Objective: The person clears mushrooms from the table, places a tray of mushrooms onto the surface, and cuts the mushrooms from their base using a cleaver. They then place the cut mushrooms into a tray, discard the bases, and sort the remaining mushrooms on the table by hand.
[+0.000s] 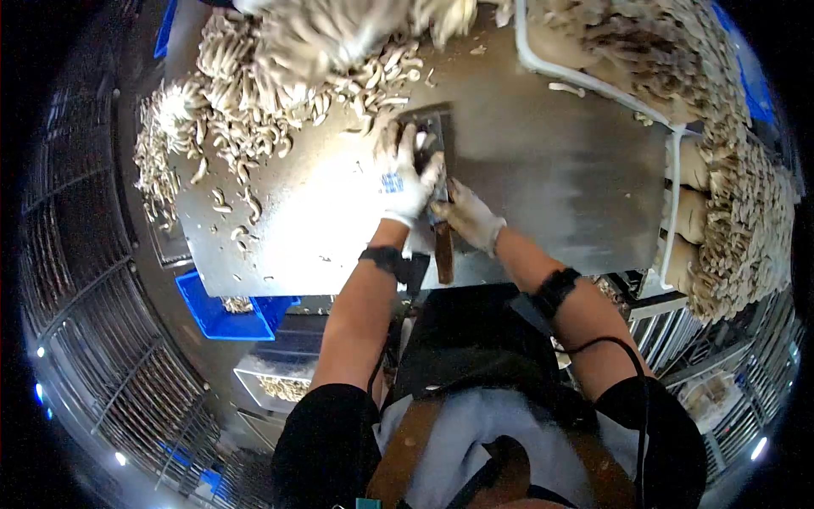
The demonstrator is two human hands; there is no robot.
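A cleaver (444, 254) with a wooden handle and wide metal blade lies lengthwise on the metal table (543, 212), handle toward my body. My left hand (405, 178), in a white glove with a blue print, rests on the blade's left side with fingers stretched out and a little apart. A small pale piece shows by its fingertips, too small to name. My right hand (471, 217), in a soiled white glove, has its fingers closed around the cleaver where handle meets blade. Loose mushrooms (280, 127) with pale stems are scattered to the far left.
A large mushroom heap (339, 34) lies at the table's far edge, partly blurred. White-rimmed trays (671, 204) of clustered mushrooms stand at the right. A blue bin (203, 314) and a white box (254, 373) sit below left. Metal racks (85, 237) line the left side.
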